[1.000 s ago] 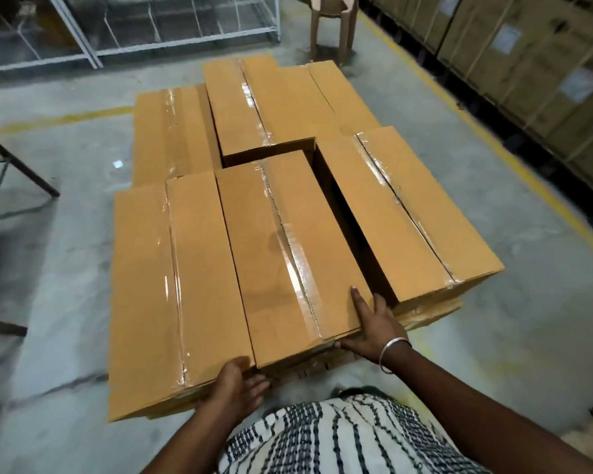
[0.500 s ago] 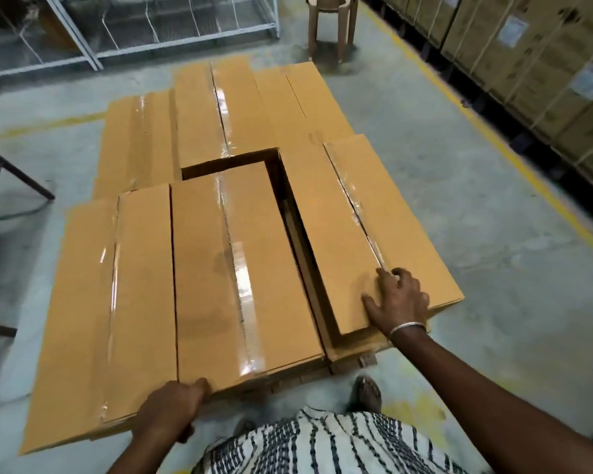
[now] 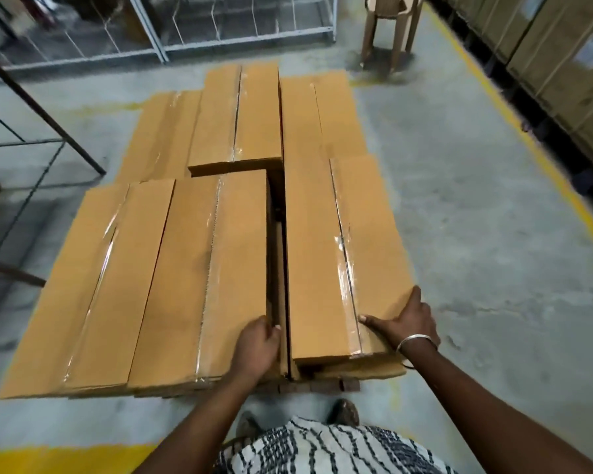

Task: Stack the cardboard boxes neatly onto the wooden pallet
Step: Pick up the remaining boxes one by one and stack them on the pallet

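Pallet [image 3: 322,384] mostly hidden under boxes; left hand [image 3: 255,347] fingertips hidden in gap.

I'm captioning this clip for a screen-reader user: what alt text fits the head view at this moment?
Seen from above, a person's left hand grips the near corner of the middle cardboard box while the right hand rests spread on the near end of the right-hand box; a dark gap separates them. More taped boxes lie behind, on a concrete floor.

Tan boxes [image 3: 206,278] with clear glossy tape; grey floor [image 3: 476,234], yellow lines [image 3: 541,165]; black-and-white striped shirt [image 3: 322,449]; silver bangle [image 3: 415,340].
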A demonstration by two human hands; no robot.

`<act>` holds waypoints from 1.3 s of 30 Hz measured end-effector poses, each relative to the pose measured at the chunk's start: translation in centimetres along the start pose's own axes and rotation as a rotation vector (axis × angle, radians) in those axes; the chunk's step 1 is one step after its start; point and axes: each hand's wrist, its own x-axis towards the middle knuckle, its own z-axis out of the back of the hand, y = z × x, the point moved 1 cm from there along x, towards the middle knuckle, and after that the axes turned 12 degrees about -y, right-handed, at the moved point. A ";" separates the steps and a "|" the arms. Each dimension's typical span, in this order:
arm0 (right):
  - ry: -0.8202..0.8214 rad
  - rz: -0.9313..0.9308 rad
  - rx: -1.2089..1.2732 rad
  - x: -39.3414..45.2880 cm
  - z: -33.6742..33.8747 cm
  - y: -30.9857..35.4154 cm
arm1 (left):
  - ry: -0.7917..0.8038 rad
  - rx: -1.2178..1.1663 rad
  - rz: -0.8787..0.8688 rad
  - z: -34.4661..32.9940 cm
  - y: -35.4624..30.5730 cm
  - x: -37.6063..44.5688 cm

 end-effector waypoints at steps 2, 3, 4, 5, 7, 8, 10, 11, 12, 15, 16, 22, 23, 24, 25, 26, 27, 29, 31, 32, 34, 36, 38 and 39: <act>0.010 0.020 0.001 0.1 0.0 0.0 | 0.098 0.037 0.011 -2.1 -2.0 0.2; 0.014 0.032 0.001 0.1 0.0 0.0 | 0.133 0.085 0.050 -2.9 -2.7 0.4; 0.021 0.041 0.002 -0.1 -0.1 0.0 | 0.140 0.139 0.103 -3.3 -3.3 0.5; 0.030 0.050 0.003 -0.2 -0.2 -0.1 | 0.124 0.188 0.145 -3.5 -3.4 0.7; 0.056 0.069 0.005 -0.3 -0.3 -0.4 | 0.070 0.236 0.185 -3.5 -3.5 0.6; 0.074 0.076 0.007 -0.3 -0.3 -0.7 | 0.062 0.237 0.191 -3.4 -3.4 0.3; 0.099 0.088 0.016 -0.4 -0.4 -1.1 | 0.058 0.234 0.202 -3.5 -2.8 -0.3; 0.107 0.095 0.020 -0.5 -0.4 -1.3 | 0.052 0.238 0.211 -3.6 -2.7 -0.6; 0.114 0.106 0.020 -0.7 -0.5 -1.3 | 0.040 0.242 0.223 -3.6 -2.6 -0.9; 0.142 0.123 0.004 -1.5 -0.8 -0.8 | -0.033 0.226 0.218 -3.3 -2.6 -1.6; 0.150 0.120 0.008 -1.5 -0.9 -0.8 | -0.064 0.216 0.203 -3.1 -2.7 -1.5; 0.124 0.109 0.267 0.4 -1.2 -2.6 | -0.160 0.347 0.050 -2.1 -3.2 -1.0; 0.124 0.095 0.314 0.9 -1.2 -3.0 | -0.169 0.411 -0.009 -2.4 -3.3 -0.8; 0.122 0.089 0.347 1.4 -1.2 -3.3 | -0.189 0.451 -0.064 -2.7 -3.5 -0.5; 0.127 0.093 0.362 1.8 -1.3 -3.5 | -0.201 0.463 -0.096 -2.9 -3.8 -0.2; 0.134 0.091 0.399 2.4 -1.7 -3.9 | -0.192 0.455 -0.111 -3.5 -4.0 0.4; 0.138 0.069 0.462 3.0 -2.2 -4.3 | -0.170 0.441 -0.125 -4.0 -4.4 1.1; 0.139 -0.067 0.639 4.7 -3.7 -5.0 | -0.094 0.421 -0.173 -5.2 -5.5 2.7; 0.130 -0.200 0.685 7.7 -6.4 -6.0 | -0.048 0.370 -0.222 -6.6 -7.0 4.6; 0.142 -0.226 0.647 9.7 -8.1 -6.6 | -0.046 0.327 -0.227 -7.2 -7.9 5.6; 0.229 -0.248 0.591 14.1 -11.6 -7.5 | -0.067 0.249 -0.228 -8.1 -9.4 8.0; 0.340 -0.267 0.676 17.9 -14.9 -7.7 | -0.086 0.234 -0.260 -8.4 -10.8 10.2; 0.471 -0.316 0.836 20.4 -17.8 -7.7 | -0.076 0.244 -0.290 -8.9 -11.8 12.0; 0.518 -0.315 0.893 21.2 -19.2 -7.7 | -0.070 0.246 -0.289 -9.0 -12.0 12.6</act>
